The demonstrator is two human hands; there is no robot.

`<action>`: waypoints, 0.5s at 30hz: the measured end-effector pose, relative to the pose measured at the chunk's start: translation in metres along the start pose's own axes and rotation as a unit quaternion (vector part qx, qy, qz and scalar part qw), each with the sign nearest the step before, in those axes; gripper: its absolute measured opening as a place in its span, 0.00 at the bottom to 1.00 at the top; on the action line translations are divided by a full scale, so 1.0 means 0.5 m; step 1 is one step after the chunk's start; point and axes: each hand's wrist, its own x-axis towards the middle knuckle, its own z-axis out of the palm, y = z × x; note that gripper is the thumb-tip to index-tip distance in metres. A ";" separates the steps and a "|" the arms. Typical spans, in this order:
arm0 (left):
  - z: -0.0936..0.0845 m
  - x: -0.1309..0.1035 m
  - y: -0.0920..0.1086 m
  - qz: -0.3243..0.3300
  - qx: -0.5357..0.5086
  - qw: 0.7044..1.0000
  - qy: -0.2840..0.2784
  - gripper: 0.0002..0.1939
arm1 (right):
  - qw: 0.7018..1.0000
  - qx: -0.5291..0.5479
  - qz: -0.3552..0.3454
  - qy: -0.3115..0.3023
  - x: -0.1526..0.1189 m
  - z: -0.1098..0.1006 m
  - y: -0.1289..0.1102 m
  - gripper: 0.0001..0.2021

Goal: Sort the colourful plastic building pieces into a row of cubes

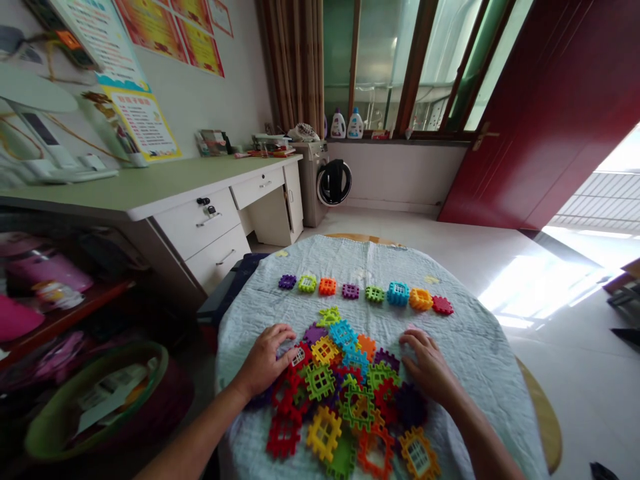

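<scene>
A heap of colourful notched plastic building blocks lies on the cloth in front of me, among them a yellow block (325, 350), a green block (358, 407) and an orange block (375, 452). My left hand (267, 360) rests at the heap's left edge, fingers apart, its thumb by a red block with a white window (299, 358). On the right side, my right hand (427, 363) lies open on the cloth, close to a dark purple block (411, 404). Beyond the heap runs a row of several blocks, from a purple one (287, 282) to a red one (443, 305).
A pale blue cloth (480, 387) covers the round table. To the left are a desk (150, 180) with drawers and a green-rimmed basket (45, 427). A washing machine (311, 180) stands at the back, and a red door (540, 113) is on the right.
</scene>
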 end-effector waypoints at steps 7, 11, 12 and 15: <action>0.002 -0.002 -0.006 -0.012 -0.018 1.000 0.017 0.10 | 1.000 -0.001 -0.005 -0.003 0.002 0.004 0.005 0.15; 0.002 -0.002 -0.005 -0.017 -0.018 0.999 0.025 0.10 | 1.000 0.000 -0.016 0.006 0.002 0.004 0.004 0.15; 0.002 -0.002 -0.005 -0.017 -0.018 0.999 0.027 0.10 | 1.000 0.000 -0.017 0.009 0.002 0.005 0.004 0.15; 0.003 -0.001 -0.006 -0.019 -0.021 0.999 0.034 0.09 | 1.000 -0.008 -0.016 0.014 0.002 0.006 0.002 0.15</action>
